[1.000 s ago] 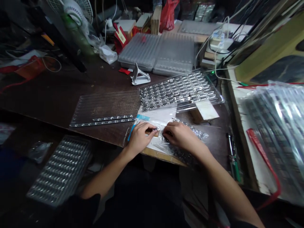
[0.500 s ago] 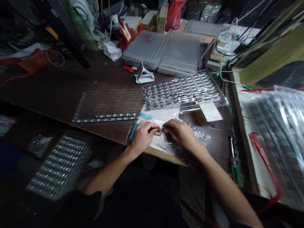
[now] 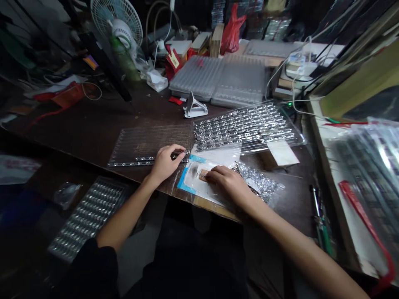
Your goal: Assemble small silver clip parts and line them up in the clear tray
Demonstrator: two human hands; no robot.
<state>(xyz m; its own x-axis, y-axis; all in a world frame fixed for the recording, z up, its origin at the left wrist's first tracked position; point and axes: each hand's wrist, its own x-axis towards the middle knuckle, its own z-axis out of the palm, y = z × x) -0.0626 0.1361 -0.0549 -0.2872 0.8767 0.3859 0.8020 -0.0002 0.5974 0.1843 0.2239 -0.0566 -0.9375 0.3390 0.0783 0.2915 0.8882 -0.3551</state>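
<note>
My left hand (image 3: pixel 168 162) is closed in a pinch at the right end of the clear grooved tray (image 3: pixel 143 139), over its row of small metal parts (image 3: pixel 131 163); what its fingertips hold is too small to make out. My right hand (image 3: pixel 226 179) rests with bent fingers on a small brown block (image 3: pixel 204 175), and its fingertips are partly hidden. The block lies on a white sheet with blue edges (image 3: pixel 187 187). Beside my right hand spreads a clear bag of small shiny metal pieces (image 3: pixel 264 182). Behind it, a second tray (image 3: pixel 243 126) carries many rows of metal parts.
A white folding stand (image 3: pixel 195 109) is behind the trays, with closed clear cases (image 3: pixel 238 79) farther back. A white-topped block (image 3: pixel 282 153) sits right of centre. Green-handled tools (image 3: pixel 324 236) lie at the right. A filled tray (image 3: pixel 89 216) is low at the left.
My left hand has moved left, away from my right hand, to the grooved tray. My right hand has lowered onto the brown block. The view has shifted slightly.
</note>
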